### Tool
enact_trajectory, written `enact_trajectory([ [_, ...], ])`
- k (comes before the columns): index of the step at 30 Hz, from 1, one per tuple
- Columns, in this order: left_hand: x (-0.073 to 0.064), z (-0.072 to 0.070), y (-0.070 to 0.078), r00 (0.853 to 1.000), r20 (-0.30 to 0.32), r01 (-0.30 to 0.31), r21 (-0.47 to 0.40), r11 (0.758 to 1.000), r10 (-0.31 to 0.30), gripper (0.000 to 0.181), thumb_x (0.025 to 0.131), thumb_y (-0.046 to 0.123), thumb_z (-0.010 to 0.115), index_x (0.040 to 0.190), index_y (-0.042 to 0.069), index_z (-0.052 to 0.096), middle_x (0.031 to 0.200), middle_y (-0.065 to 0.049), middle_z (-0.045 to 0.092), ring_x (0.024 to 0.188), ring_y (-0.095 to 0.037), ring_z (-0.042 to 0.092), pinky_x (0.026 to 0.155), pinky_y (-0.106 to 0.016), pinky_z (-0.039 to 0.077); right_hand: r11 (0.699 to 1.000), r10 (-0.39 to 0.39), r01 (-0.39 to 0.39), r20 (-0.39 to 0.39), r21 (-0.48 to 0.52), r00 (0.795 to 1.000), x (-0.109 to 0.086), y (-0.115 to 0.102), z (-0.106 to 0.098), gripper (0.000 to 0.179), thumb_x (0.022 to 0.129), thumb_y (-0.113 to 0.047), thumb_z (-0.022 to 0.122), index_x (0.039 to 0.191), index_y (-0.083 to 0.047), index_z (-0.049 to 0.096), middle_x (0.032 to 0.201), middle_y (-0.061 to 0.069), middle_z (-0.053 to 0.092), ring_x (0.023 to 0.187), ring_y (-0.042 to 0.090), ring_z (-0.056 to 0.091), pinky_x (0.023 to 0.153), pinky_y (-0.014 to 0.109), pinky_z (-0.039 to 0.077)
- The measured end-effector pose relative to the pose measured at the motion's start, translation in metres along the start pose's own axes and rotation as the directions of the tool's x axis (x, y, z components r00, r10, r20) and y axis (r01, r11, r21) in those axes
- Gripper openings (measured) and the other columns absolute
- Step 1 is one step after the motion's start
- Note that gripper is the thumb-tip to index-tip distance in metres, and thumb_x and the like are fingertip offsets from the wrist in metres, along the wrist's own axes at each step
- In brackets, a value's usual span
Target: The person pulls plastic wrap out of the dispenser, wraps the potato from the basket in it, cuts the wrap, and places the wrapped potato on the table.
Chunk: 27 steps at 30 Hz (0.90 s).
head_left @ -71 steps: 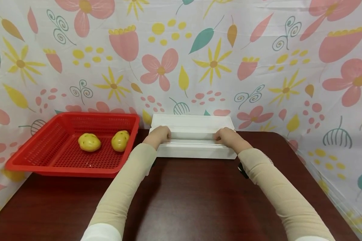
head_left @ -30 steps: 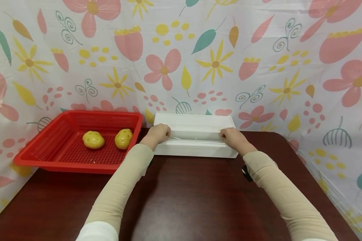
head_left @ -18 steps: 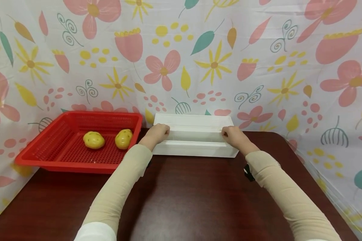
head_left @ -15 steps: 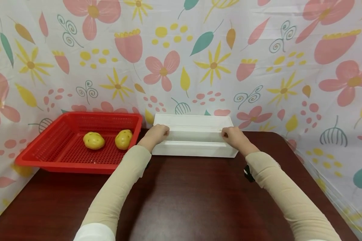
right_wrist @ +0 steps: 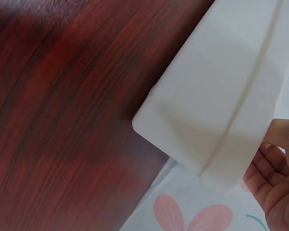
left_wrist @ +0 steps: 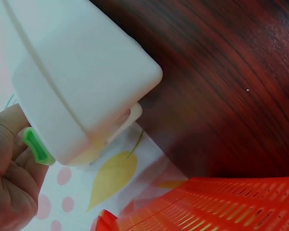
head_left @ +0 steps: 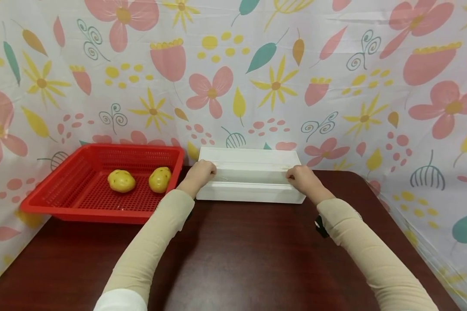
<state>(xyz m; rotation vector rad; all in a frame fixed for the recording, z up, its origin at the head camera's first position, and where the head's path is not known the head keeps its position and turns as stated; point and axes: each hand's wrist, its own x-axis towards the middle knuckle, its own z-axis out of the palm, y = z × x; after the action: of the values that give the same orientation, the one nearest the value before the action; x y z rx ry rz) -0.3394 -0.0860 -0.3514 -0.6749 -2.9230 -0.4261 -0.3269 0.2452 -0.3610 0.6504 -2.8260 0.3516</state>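
A long white plastic wrap dispenser (head_left: 253, 193) lies at the back of the table, its lid (head_left: 249, 155) standing up behind. Glints of clear plastic wrap (head_left: 224, 178) show in its opening. At the left end my left hand (head_left: 200, 175) has curled fingers over the opening, pinching the film edge. A green piece (left_wrist: 37, 147) sits by these fingers at the dispenser's edge in the left wrist view. My right hand (head_left: 303, 178) pinches likewise at the right end. In the right wrist view its fingers (right_wrist: 262, 180) bend behind the white wall; their tips are hidden.
To the left stands a red perforated basket (head_left: 101, 214) holding two yellow potatoes, one (head_left: 121, 181) near its middle and another (head_left: 160, 179) by its right wall. A flower-patterned cloth (head_left: 257, 77) hangs right behind the dark wooden table (head_left: 249, 259).
Compared with 2.4 seconds ago, my hands are farther apart, the right one moved toward the dispenser's right end. In the last half second they have barely moved; the head view has shifted slightly.
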Motion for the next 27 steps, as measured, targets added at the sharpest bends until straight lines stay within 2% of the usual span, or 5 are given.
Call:
enact_trajectory([
  [3,-0.001,-0.001,0.002,1.0,-0.01,0.02,0.002,1.0,-0.02,0.042,0.084,-0.008,0.05,0.054,0.014,0.032,0.057,0.002,0.023,0.06,-0.014,0.027,0.056,-0.023,0.023,1.0,-0.007,0.007,-0.043,-0.004,0.999,-0.003,0.0,0.001,0.017,0.085,0.005,0.055,0.079,0.0,0.07,0.072,0.013,0.06,0.064,0.021,0.048,0.063,0.037,0.045],
  [10,-0.004,-0.002,0.006,0.996,-0.072,0.055,0.023,0.998,-0.053,0.038,0.091,-0.003,0.051,0.06,0.012,0.035,0.059,0.001,0.027,0.059,-0.014,0.029,0.054,-0.023,0.026,1.0,-0.002,0.0,-0.118,-0.016,0.993,-0.006,-0.001,-0.001,0.015,0.088,0.002,0.056,0.088,0.004,0.071,0.082,0.019,0.066,0.07,0.028,0.059,0.067,0.041,0.051],
  [14,-0.007,-0.007,0.008,0.99,-0.133,0.055,0.028,0.998,-0.051,0.024,0.091,-0.001,0.053,0.068,0.006,0.051,0.062,-0.004,0.043,0.061,-0.017,0.042,0.056,-0.025,0.036,1.0,0.008,-0.009,-0.154,-0.004,0.988,-0.005,-0.003,-0.007,0.016,0.09,0.0,0.055,0.091,0.004,0.071,0.086,0.02,0.069,0.069,0.028,0.063,0.066,0.042,0.052],
  [18,-0.011,-0.011,0.009,0.985,-0.168,0.051,0.027,0.998,-0.046,0.012,0.092,0.004,0.057,0.083,0.004,0.064,0.077,-0.012,0.063,0.071,-0.024,0.058,0.064,-0.031,0.049,1.0,-0.002,0.002,-0.184,0.0,0.983,-0.004,-0.003,-0.012,0.016,0.09,-0.001,0.056,0.091,0.004,0.071,0.083,0.018,0.069,0.065,0.025,0.061,0.065,0.042,0.052],
  [27,-0.015,-0.019,0.012,0.98,-0.197,0.04,0.029,0.999,-0.033,0.014,0.094,0.01,0.056,0.091,0.006,0.069,0.085,-0.012,0.068,0.075,-0.025,0.063,0.067,-0.035,0.054,0.999,0.016,-0.009,-0.2,0.036,0.98,-0.012,-0.005,-0.022,0.014,0.089,-0.001,0.059,0.094,0.004,0.07,0.089,0.02,0.07,0.078,0.032,0.066,0.07,0.045,0.053],
])
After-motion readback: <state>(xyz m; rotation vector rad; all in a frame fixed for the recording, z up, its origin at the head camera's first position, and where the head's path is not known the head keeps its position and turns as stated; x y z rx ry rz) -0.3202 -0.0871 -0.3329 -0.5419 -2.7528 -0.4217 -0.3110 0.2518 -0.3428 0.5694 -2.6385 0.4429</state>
